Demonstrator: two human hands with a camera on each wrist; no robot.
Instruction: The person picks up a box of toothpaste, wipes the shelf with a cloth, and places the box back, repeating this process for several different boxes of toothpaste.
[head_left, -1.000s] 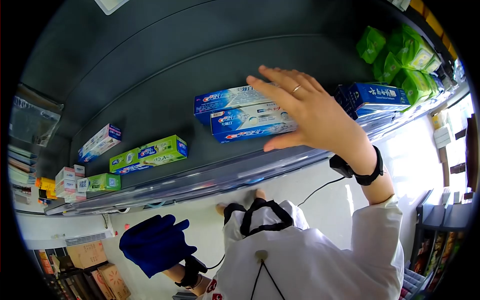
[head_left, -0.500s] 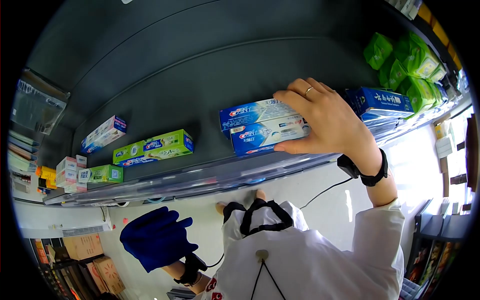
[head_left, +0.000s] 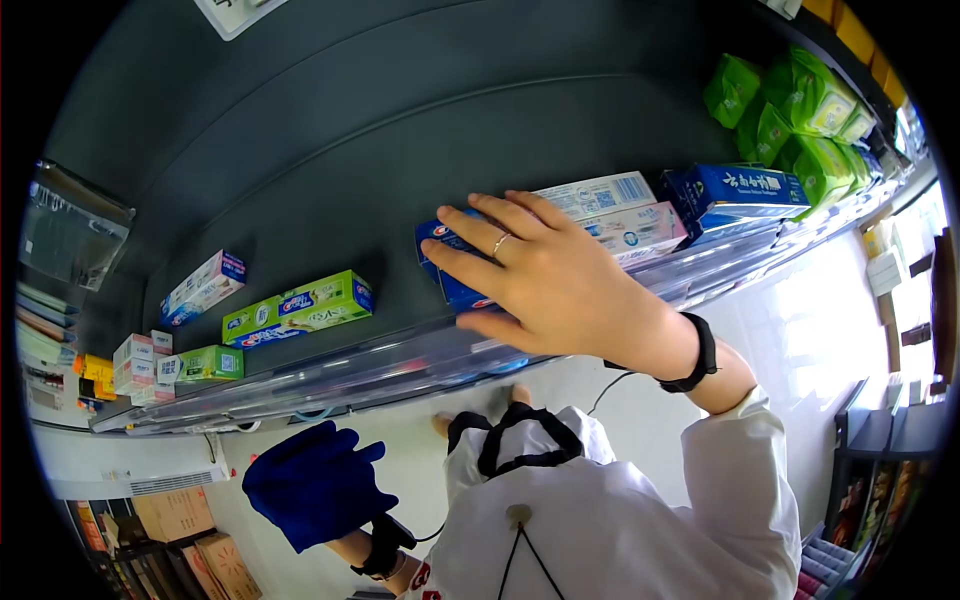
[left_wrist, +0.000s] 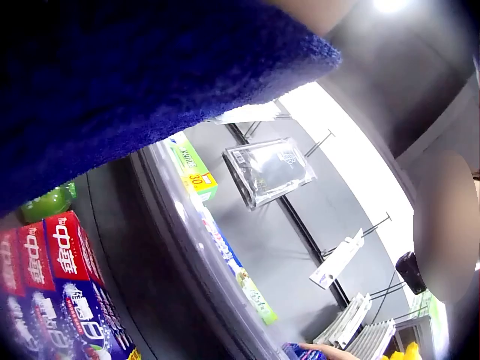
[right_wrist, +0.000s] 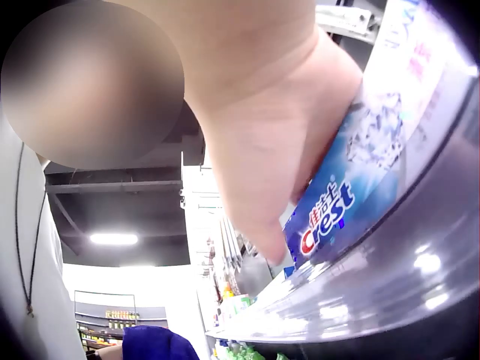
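Two stacked Crest toothpaste boxes (head_left: 612, 212) lie on a dark upper shelf (head_left: 400, 365). My right hand (head_left: 530, 285) lies over their left end with spread, nearly straight fingers on top and the thumb along the front edge. In the right wrist view the right hand (right_wrist: 262, 150) presses on the blue Crest box (right_wrist: 337, 210) above the shelf's clear rim (right_wrist: 390, 285). Low down at my side, my left hand (head_left: 315, 485) wears a blue fuzzy glove (left_wrist: 112, 75), its fingers spread and holding nothing.
Dark blue boxes (head_left: 740, 190) sit just right of the Crest boxes, with green packs (head_left: 800, 120) beyond them. Green toothpaste boxes (head_left: 300, 305) and smaller boxes (head_left: 140, 365) lie to the left. Red toothpaste boxes (left_wrist: 52, 262) and a hanging clear packet (left_wrist: 270, 169) show near the left hand.
My right hand has slid from the right part of the Crest boxes to their left end. The boxes now lie farther right, close against the dark blue boxes. The left hand has stayed put.
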